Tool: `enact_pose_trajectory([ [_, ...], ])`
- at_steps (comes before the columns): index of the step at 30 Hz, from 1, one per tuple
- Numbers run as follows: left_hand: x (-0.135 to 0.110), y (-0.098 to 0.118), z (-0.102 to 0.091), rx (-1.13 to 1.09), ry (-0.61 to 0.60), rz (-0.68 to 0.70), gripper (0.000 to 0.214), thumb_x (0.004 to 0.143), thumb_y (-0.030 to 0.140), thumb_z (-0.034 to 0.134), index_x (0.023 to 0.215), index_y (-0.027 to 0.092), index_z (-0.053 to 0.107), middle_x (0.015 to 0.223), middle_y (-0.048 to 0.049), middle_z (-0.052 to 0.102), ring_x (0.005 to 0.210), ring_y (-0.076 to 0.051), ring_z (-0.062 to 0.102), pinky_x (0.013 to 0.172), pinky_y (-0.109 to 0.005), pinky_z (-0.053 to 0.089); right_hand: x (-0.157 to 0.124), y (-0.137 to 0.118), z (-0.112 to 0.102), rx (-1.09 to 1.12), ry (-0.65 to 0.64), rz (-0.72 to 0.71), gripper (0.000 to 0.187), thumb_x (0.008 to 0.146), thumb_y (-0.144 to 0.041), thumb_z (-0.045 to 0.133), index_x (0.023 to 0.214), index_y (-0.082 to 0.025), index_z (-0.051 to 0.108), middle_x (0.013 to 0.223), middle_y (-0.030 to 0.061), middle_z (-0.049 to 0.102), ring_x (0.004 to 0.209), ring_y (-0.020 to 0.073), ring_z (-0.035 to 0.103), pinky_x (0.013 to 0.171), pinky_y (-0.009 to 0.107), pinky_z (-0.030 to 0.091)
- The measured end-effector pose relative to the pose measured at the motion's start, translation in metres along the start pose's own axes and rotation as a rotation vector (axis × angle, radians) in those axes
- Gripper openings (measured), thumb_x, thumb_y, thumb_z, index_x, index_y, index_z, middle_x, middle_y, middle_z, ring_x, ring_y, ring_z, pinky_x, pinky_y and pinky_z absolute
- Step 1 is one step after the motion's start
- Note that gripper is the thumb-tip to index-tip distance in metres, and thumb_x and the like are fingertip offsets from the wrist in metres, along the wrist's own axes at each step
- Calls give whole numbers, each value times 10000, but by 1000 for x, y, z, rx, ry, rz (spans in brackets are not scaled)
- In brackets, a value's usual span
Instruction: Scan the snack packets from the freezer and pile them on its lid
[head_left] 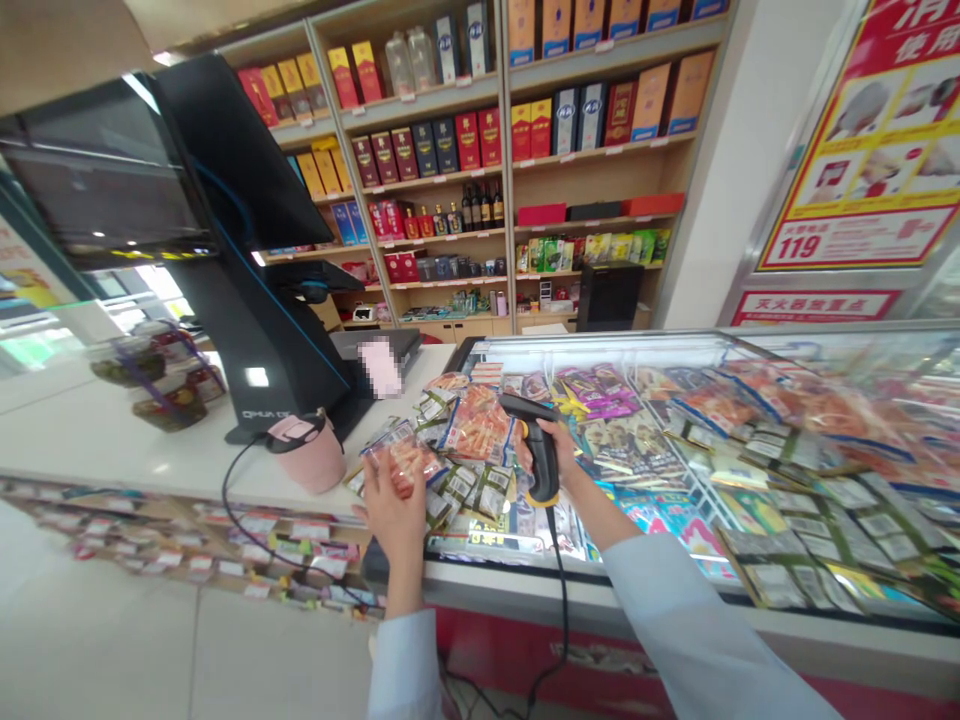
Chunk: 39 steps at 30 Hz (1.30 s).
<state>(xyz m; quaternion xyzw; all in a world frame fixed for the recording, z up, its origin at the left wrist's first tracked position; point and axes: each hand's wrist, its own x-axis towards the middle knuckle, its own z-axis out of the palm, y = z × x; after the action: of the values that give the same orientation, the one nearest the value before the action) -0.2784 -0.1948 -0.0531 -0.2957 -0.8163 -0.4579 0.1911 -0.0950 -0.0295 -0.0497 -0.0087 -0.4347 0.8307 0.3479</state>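
Observation:
My right hand point(556, 455) is wrapped around the grip of a black and yellow barcode scanner point(541, 462). The scanner's head points left, over the packets, and its cable hangs down the front. My left hand point(395, 505) has its fingers on a clear packet of orange-red food point(405, 450) near the counter's edge; the thumb side presses against it. Between my hands lies another clear packet with reddish pieces point(480, 422). Green and silver packets point(469, 490) spread below and around it on the glass top of the display freezer.
A black checkout terminal point(262, 330) stands on the white counter point(187, 450) at left, beside a pink container point(309, 455) and plastic jars point(169, 400). More packets point(802, 500) cover the freezer's right side. Shelves of boxes and bottles point(435, 145) stand behind.

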Motion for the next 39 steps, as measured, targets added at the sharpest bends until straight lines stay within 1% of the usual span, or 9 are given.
enact_pose_trajectory([
  [7,6,2,10,2,-76,-48,554,852,490,544,1333,215,527,1511,-187,339,1330,-386,403,1065,-669,234,0,0,-2,-1,2,16,367,741,-508,573,754,-143,610,456,4,524,367,120,461,328,214,384],
  [11,10,9,24,2,-110,-6,542,888,472,488,1338,171,509,1507,-237,314,1365,-376,358,1071,-687,180,0,1,-3,-22,28,12,381,737,-519,576,727,-142,622,447,0,521,356,115,449,316,213,369],
  [15,10,19,39,35,-138,22,560,900,464,465,1371,160,465,1515,-251,286,1388,-374,315,1056,-701,188,0,1,-6,-44,55,13,385,724,-534,576,703,-151,619,427,-8,510,351,123,455,315,221,371],
  [20,6,21,43,124,-64,57,580,906,468,448,1404,170,439,1513,-213,321,1376,-363,338,1090,-625,233,-1,-1,-12,-61,91,-12,383,735,-529,559,687,-154,618,419,-4,526,345,127,469,346,231,395],
  [27,8,18,37,-14,50,47,614,907,445,428,1407,89,414,1455,-226,412,1343,-350,392,1088,-546,301,1,-5,-10,-41,81,-40,366,718,-527,565,695,-164,601,419,-10,510,348,128,458,337,236,389],
  [30,8,17,33,-80,84,16,592,905,435,432,1379,81,439,1440,-241,424,1337,-345,404,1091,-545,294,-4,-21,-3,-67,103,-85,350,707,-525,574,696,-175,575,430,-9,524,346,126,450,325,233,384],
  [34,3,27,24,-203,145,74,543,905,423,436,1347,109,466,1439,-208,441,1366,-331,368,1126,-564,211,-24,-64,10,-71,93,-288,330,726,-515,558,752,-186,565,450,-21,514,368,124,445,331,225,392],
  [36,-3,45,19,-288,166,109,532,907,416,440,1350,123,455,1454,-195,427,1387,-317,337,1145,-555,168,-41,-92,16,-112,71,-355,322,752,-506,538,784,-187,562,466,-24,503,375,125,438,327,226,391],
  [39,-15,91,15,-441,139,211,541,903,398,461,1376,142,406,1467,-189,405,1405,-283,310,1163,-517,158,-73,-135,22,-204,71,-439,312,768,-501,529,799,-191,549,486,-20,498,389,125,443,325,218,384],
])
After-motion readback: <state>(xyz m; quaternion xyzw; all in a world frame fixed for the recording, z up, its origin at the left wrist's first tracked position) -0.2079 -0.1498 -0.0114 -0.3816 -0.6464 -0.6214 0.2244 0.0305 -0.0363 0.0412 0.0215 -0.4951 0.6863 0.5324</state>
